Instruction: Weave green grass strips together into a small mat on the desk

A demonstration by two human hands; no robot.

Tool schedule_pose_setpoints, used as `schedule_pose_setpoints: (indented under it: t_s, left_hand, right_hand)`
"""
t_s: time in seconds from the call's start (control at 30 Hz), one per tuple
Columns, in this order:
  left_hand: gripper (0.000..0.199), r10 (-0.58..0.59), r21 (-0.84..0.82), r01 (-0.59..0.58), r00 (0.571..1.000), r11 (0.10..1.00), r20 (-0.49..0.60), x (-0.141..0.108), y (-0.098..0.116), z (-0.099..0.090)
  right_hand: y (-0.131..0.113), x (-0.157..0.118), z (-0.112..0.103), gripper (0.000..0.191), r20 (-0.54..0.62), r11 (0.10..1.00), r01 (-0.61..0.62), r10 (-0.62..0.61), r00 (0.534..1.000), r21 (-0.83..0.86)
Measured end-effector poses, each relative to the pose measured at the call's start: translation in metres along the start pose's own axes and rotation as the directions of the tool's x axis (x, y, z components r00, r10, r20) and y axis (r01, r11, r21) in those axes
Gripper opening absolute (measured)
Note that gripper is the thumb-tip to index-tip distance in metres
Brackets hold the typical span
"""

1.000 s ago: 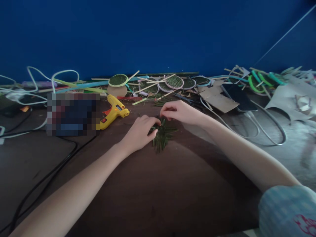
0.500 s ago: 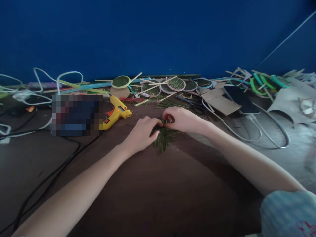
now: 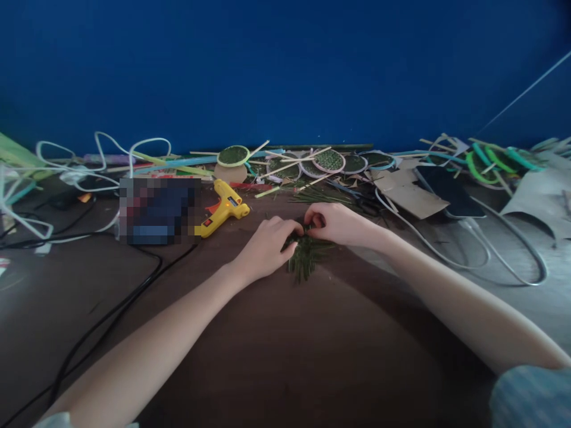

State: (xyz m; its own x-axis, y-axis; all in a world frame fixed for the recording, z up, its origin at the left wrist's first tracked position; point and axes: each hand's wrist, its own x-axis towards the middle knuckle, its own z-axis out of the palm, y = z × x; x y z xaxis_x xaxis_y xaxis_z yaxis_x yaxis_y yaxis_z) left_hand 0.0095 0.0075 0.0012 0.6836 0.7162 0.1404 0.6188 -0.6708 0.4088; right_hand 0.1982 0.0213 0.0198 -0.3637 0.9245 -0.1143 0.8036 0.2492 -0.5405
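Several dark green strips point(image 3: 304, 264) fan out toward me at the middle of the brown table point(image 3: 285, 345). My left hand point(image 3: 273, 245) grips their far left side, its thumb and fingers curled around them. At their far end my right hand point(image 3: 336, 224) has thumb and fingertips pinched together on the green strips. The fingertips of both hands nearly meet, and the woven part between them is mostly hidden.
A yellow glue gun point(image 3: 225, 208) lies left of my hands, beside a blurred-out dark object point(image 3: 156, 211). Round green-filled hoops point(image 3: 329, 160), sticks and cardboard point(image 3: 408, 193) line the blue wall. A phone point(image 3: 448, 191) with a cable lies right.
The whole view has shifted, so the hands and table items appear slightly further right and lower. Both hands stay at the green strips, with the right fingertips slightly changed in pose.
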Motion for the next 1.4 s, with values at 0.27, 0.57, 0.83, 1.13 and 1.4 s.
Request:
schedule_pose_setpoints:
  t_s: [0.27, 0.57, 0.83, 1.13, 1.4]
  left_hand:
    - [0.018, 0.011, -0.004, -0.011, 1.000, 1.000, -0.013, 0.000, -0.001, 0.001]
    - [0.018, -0.003, 0.003, 0.003, 1.000, 1.000, -0.018, 0.001, -0.004, 0.003]
    - [0.016, 0.001, -0.002, -0.001, 1.000, 1.000, -0.029, 0.001, -0.005, 0.005]
    - [0.018, 0.016, -0.003, -0.016, 0.999, 1.000, -0.040, 0.001, -0.006, 0.005]
    - [0.018, 0.010, 0.001, -0.010, 0.999, 1.000, -0.044, 0.003, -0.005, 0.006]
  right_hand:
    - [0.004, 0.002, 0.002, 0.018, -0.010, 0.997, -0.005, 0.006, 1.000, 0.075]
    - [0.007, 0.003, 0.000, 0.009, -0.017, 0.983, 0.068, -0.066, 0.998, 0.168]
    - [0.001, -0.002, -0.006, 0.005, -0.032, 0.978, 0.121, -0.118, 0.993, 0.167]
    - [0.004, -0.002, -0.008, 0.007, 0.011, 0.977, 0.115, -0.119, 0.993, 0.181]
    - [0.001, -0.004, -0.014, 0.008, 0.044, 0.966, 0.168, -0.180, 0.983, 0.197]
